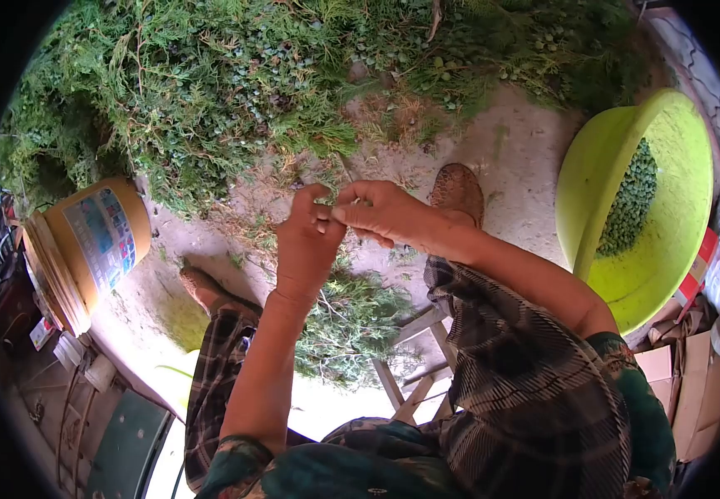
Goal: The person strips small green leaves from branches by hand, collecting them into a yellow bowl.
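Observation:
My left hand [306, 235] and my right hand [382, 209] meet in front of me, above the floor between my feet. Fingers of both are bent and pinched together, the right fingertips touching the left hand. Whatever sits between them is too small or hidden to make out. Beyond the hands lies a large heap of green conifer branches [235, 91] with small bluish-green cones among the leaves. Below them, between my legs, are more cut sprigs [351, 320]. At the right stands a lime-green basin [572, 195] with a pile of small green cones [633, 200] inside.
A yellow bucket [137, 224] with a printed label stands at the left. Near my lap are the wooden legs of a stool [414, 395]. Cardboard boxes [701, 391] lie at the lower right, and a dark green board [131, 441] is at the lower left.

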Demonstrator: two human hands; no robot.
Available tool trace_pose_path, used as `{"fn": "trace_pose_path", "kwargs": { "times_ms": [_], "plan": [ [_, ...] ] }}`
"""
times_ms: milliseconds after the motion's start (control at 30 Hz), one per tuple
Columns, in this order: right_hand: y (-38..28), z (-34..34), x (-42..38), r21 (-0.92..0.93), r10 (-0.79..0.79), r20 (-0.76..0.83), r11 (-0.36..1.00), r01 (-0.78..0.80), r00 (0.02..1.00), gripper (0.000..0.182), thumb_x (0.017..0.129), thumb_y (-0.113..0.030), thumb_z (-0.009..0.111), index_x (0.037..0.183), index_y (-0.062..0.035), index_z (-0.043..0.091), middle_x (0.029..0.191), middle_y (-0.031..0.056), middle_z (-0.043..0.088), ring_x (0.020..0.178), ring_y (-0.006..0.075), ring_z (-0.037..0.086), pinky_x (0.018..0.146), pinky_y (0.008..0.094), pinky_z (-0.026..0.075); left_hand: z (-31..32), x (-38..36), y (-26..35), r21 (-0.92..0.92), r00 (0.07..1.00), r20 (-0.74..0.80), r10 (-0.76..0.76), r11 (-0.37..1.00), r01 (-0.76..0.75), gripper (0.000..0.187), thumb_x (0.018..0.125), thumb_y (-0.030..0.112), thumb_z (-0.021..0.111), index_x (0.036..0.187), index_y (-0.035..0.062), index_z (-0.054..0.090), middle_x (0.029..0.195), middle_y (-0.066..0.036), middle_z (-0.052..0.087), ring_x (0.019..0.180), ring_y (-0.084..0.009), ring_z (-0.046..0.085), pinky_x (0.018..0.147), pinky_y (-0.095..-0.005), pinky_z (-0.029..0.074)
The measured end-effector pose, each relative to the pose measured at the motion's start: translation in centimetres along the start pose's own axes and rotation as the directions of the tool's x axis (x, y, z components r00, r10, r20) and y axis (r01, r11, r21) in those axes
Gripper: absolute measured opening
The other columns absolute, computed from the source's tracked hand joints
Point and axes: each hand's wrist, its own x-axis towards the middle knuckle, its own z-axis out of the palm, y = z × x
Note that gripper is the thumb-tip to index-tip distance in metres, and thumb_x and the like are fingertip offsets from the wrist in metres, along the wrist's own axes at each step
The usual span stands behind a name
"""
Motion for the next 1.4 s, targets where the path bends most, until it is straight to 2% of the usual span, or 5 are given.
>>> {"fn": "trace_pose_path", "kwargs": {
  "times_ms": [367,767,967,1133,1400],
  "plan": [
    [1.2,-1.5,0.3,0.163,0.092,-0.077,0.983,-0.079,0.993,0.021,0.088,-0.02,0.055,0.09,0.0014,0.056,0.067,0.0069,0.057,0.044,0.0091,0.049,0.034,0.0225,0.037,-1.8,2.9,0.0,0.094,0.953,0.299,0.044,0.993,-0.075,0.022,0.078,0.007,0.067,0.097,0.003,0.056,0.071,-0.01,0.063,0.061,-0.0149,0.059,0.058,-0.0268,0.047],
    [1.3,-3.2,1.1,0.027,-0.012,-0.368,0.999,0.024,0.93,0.022,0.086,-0.02,0.057,0.1,-0.0036,0.051,0.071,0.0066,0.055,0.054,0.0124,0.051,0.04,0.027,0.041,-5.6,12.2,-6.1,0.72,0.962,-0.254,0.103,0.684,0.117,0.025,0.081,0.015,0.06,0.106,0.012,0.062,0.092,-0.017,0.065,0.084,-0.0344,0.062,0.071,-0.0448,0.049],
    [2.2,-5.7,1.3,-0.437,-0.34,-0.496,0.893,0.108,0.799,0.021,0.085,-0.023,0.058,0.095,-0.0042,0.058,0.067,0.0052,0.054,0.057,0.0124,0.051,0.054,0.0294,0.043,-5.6,10.7,-5.4,0.669,0.955,-0.292,0.042,0.723,0.173,0.027,0.08,0.024,0.065,0.101,0.0074,0.062,0.087,-0.016,0.066,0.073,-0.03,0.064,0.063,-0.04,0.05],
    [1.2,-5.2,1.7,-0.225,-0.295,-0.541,0.953,0.203,0.788,0.02,0.086,-0.023,0.057,0.094,-0.0048,0.06,0.067,0.0071,0.056,0.061,0.0149,0.054,0.058,0.0325,0.044,-4.6,6.6,-5.6,-0.243,0.93,-0.183,-0.318,0.931,0.271,0.024,0.082,0.013,0.062,0.103,0.0013,0.06,0.074,-0.004,0.062,0.059,-0.0085,0.058,0.049,-0.0203,0.044],
    [1.9,-2.3,4.8,-0.985,-0.436,-0.054,0.173,0.025,0.898,0.023,0.078,-0.006,0.052,0.101,-0.0037,0.056,0.078,0.0139,0.065,0.07,0.03,0.064,0.061,0.0415,0.051,-0.6,3.7,-4.5,-0.246,0.949,0.067,-0.308,0.917,0.315,0.021,0.084,0.013,0.06,0.101,0.0015,0.063,0.075,-0.001,0.061,0.061,-0.0085,0.059,0.053,-0.0206,0.045]
  ]
}}
